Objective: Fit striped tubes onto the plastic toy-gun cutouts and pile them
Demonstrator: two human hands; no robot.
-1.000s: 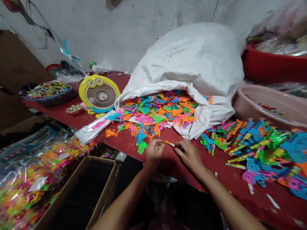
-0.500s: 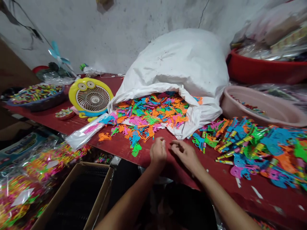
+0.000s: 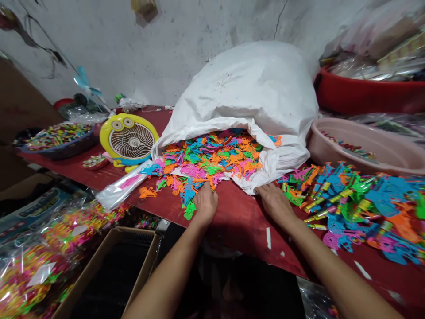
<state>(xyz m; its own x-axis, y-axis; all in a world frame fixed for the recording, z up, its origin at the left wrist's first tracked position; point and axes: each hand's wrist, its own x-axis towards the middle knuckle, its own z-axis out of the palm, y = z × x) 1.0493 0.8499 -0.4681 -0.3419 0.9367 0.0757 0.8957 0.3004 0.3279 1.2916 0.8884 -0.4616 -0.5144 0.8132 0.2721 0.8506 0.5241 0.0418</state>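
Observation:
My left hand (image 3: pixel 205 204) is closed at the near edge of a spill of colourful plastic toy guns (image 3: pixel 189 188); what its fingers hold, if anything, is hidden. My right hand (image 3: pixel 275 203) lies low over the table, palm down, its fingers stretched towards the lower lip of a big white sack (image 3: pixel 245 84). Those fingertips are at or very near the sack's edge; contact is unclear. Orange, blue, green and pink toy guns fill the sack's mouth. Right of my right hand is a heap of toy guns with yellow-banded tubes (image 3: pixel 345 204).
A yellow cartoon fan (image 3: pixel 133 141) stands left of the sack, near a clear plastic bag (image 3: pixel 122 188) and a basin of small pieces (image 3: pixel 59 138). A pink basin (image 3: pixel 375 148) and a red tub (image 3: pixel 365 95) are at right. An open carton (image 3: pixel 109 274) sits below the red table (image 3: pixel 239 221).
My hands have moved apart: the left went left and slightly up to the spilled toy guns, the right went right and up to the sack's lip. The view has shifted slightly.

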